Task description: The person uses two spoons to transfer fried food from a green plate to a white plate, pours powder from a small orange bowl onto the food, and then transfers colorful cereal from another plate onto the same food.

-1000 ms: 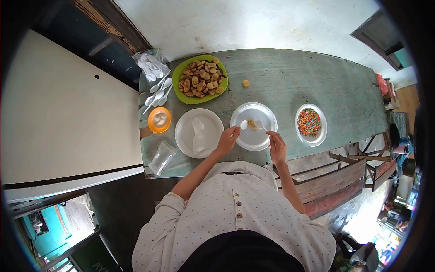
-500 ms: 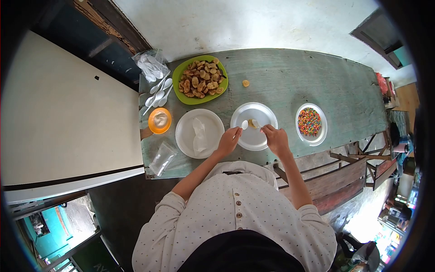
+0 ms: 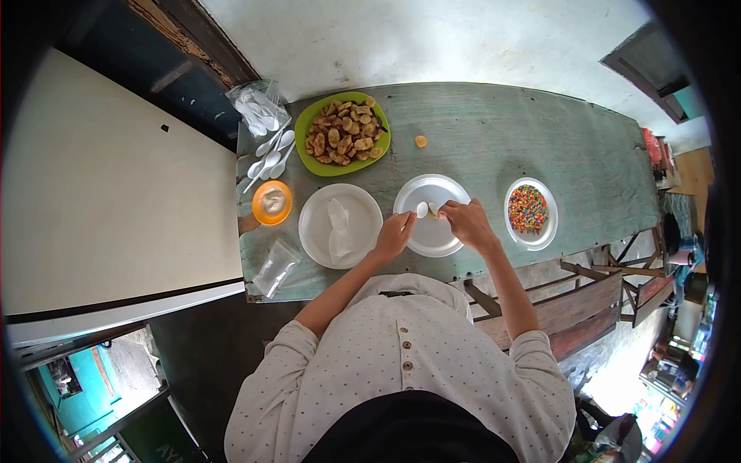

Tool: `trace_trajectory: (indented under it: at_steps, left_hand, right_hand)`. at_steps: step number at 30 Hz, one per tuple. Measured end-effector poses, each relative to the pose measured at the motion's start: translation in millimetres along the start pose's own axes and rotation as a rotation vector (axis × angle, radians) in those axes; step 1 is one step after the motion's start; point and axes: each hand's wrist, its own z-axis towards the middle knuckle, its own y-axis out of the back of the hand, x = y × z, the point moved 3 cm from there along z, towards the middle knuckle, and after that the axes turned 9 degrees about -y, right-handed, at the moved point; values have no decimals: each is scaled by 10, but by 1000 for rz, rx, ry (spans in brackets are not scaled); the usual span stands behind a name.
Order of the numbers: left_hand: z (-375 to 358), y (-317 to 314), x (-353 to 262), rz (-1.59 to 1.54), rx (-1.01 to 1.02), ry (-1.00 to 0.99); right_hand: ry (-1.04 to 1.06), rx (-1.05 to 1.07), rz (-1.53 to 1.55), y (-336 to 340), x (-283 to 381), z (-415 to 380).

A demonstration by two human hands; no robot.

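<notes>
My left hand (image 3: 394,233) is closed on a white plastic spoon (image 3: 422,209), its bowl over a white plate (image 3: 432,241). My right hand (image 3: 465,221) grips a second white spoon (image 3: 433,207) above the same plate. Between the two spoons a small brownish piece shows, partly hidden. Left of my left hand is another white plate (image 3: 315,229) with a whitish, crumpled plastic piece (image 3: 339,230) on it. To the right of my right hand stands a white bowl with colorful sprinkles (image 3: 528,209).
A green plate (image 3: 307,158) holds many brown chips, with a single round piece (image 3: 421,141) beside it. An orange bowl with white cream (image 3: 273,201), loose spoons (image 3: 270,161), a bag of spoons (image 3: 261,109) and a clear bag (image 3: 276,268) lie left. A wooden bench (image 3: 573,309) stands right.
My right hand has moved slightly up and left, over the plate's right edge. The spoon in my left hand has shifted a little to the right, and the two spoons are closer together.
</notes>
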Motion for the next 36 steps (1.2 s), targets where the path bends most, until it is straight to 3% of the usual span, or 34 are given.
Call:
trace_trajectory:
  at_steps: [3, 19, 21, 24, 27, 30, 36]
  left_hand:
    - [-5, 1, 1, -6, -8, 6]
    - [-36, 23, 13, -19, -15, 27]
    - [-73, 35, -1, -24, -23, 28]
    - [-135, 78, 18, -68, -108, 64]
    - [-188, 60, 73, -68, -89, 104]
    - [-187, 16, 100, -114, -59, 125]
    - [-168, -75, 173, -274, -63, 226]
  right_hand:
    - [-58, 98, -56, 33, 13, 60]
    - [-103, 73, -68, 32, -153, 168]
    - [-127, -11, 163, 49, -264, 148]
    - [-260, -68, 314, 43, -405, 54]
    - [-267, -152, 397, 4, -535, -27]
    - [-323, -132, 613, -109, -621, -115]
    - [-318, -162, 697, -347, -621, -293]
